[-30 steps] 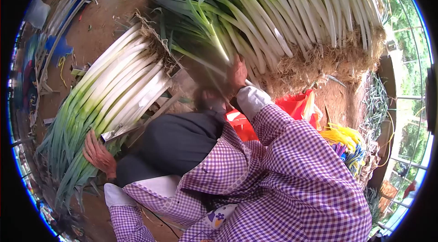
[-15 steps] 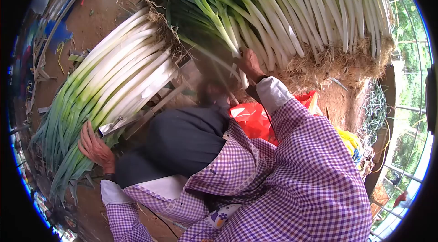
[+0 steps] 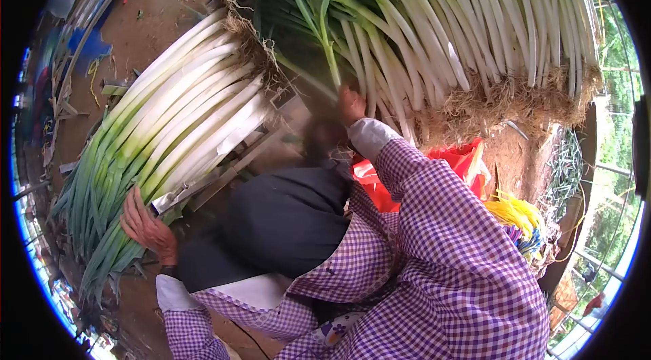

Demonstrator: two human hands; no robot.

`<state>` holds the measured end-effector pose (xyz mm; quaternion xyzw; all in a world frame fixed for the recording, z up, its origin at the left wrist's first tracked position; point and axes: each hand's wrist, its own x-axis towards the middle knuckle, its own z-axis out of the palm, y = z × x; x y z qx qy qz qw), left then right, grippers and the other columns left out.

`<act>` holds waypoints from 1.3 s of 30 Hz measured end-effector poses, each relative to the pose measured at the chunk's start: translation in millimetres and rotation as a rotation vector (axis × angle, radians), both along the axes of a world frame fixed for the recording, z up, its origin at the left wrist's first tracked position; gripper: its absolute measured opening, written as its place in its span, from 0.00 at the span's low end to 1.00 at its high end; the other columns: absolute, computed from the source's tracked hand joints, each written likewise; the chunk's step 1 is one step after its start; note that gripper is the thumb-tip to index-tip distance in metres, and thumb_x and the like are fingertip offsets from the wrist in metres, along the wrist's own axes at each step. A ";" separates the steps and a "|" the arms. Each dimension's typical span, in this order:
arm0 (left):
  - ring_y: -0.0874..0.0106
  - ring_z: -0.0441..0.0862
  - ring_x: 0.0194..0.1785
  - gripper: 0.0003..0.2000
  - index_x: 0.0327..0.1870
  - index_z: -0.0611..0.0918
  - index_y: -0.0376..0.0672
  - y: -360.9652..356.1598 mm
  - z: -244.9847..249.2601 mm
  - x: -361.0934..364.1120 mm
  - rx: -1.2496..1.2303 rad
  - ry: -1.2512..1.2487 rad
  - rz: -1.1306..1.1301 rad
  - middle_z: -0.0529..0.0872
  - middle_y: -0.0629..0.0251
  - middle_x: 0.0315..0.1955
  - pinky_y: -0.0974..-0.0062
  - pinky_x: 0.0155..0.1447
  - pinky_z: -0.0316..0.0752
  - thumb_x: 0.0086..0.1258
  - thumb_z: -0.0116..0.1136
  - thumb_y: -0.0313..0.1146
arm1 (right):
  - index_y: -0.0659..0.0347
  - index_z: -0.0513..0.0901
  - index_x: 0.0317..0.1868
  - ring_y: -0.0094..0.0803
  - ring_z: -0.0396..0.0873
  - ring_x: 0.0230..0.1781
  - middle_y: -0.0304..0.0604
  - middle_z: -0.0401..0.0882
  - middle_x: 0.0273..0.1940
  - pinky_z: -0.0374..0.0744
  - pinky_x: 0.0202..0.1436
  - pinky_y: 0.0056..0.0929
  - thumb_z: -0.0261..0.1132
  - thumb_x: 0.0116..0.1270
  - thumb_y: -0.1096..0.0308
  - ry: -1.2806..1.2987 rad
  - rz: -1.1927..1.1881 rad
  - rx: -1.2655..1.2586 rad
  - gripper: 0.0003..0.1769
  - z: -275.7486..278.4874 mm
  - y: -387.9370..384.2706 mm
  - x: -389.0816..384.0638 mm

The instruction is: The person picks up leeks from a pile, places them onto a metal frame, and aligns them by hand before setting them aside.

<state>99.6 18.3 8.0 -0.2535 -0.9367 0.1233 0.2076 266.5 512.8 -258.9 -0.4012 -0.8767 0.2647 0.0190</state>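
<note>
On the lower left, my left hand lies with fingers spread on the green leaves of a bundle of leeks, whose white stems rest on a metal and wood frame. At the centre, my right hand is closed around the lower stem of a single leek. Its green leaves point up, beside the left edge of a large leek pile with roots toward me. The fingertips of my right hand are partly hidden.
A red plastic bag sits right of my right sleeve. Yellow and coloured ties lie farther right, near loose green scraps. Blue material and curved rods are at the upper left. Brown ground lies between.
My right hand has moved left with the leek, which now stands more upright. My left hand remains on the leaves. The view has shifted slightly, and more of the yellow ties shows.
</note>
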 end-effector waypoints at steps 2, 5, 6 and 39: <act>0.65 0.69 0.78 0.25 0.78 0.72 0.51 2.7 2.4 1.4 0.028 -0.003 -0.014 0.76 0.69 0.74 0.55 0.80 0.53 0.81 0.41 0.37 | 0.70 0.80 0.49 0.61 0.87 0.45 0.64 0.88 0.41 0.85 0.45 0.57 0.72 0.61 0.62 -0.053 0.030 -0.063 0.22 -15.1 8.1 -1.0; 0.65 0.70 0.77 0.25 0.78 0.72 0.51 4.4 1.7 2.5 0.040 -0.003 -0.011 0.76 0.69 0.74 0.55 0.80 0.53 0.82 0.41 0.38 | 0.72 0.88 0.44 0.53 0.89 0.50 0.65 0.88 0.48 0.86 0.46 0.50 0.82 0.51 0.56 -0.173 0.056 -0.342 0.28 10.9 34.1 -5.1; 0.65 0.70 0.77 0.25 0.78 0.72 0.51 4.6 1.1 2.7 0.038 -0.002 -0.007 0.76 0.69 0.74 0.55 0.79 0.53 0.82 0.41 0.38 | 0.73 0.88 0.45 0.55 0.89 0.50 0.67 0.88 0.47 0.86 0.47 0.50 0.78 0.55 0.57 -0.166 0.088 -0.404 0.26 26.3 36.9 1.9; 0.70 0.69 0.78 0.23 0.79 0.71 0.56 -2.5 -8.7 -0.2 0.004 0.084 0.002 0.74 0.75 0.75 0.57 0.80 0.54 0.86 0.43 0.42 | 0.64 0.90 0.51 0.49 0.91 0.44 0.54 0.91 0.46 0.87 0.48 0.42 0.85 0.40 0.57 -0.393 0.225 -0.392 0.35 94.9 65.7 125.9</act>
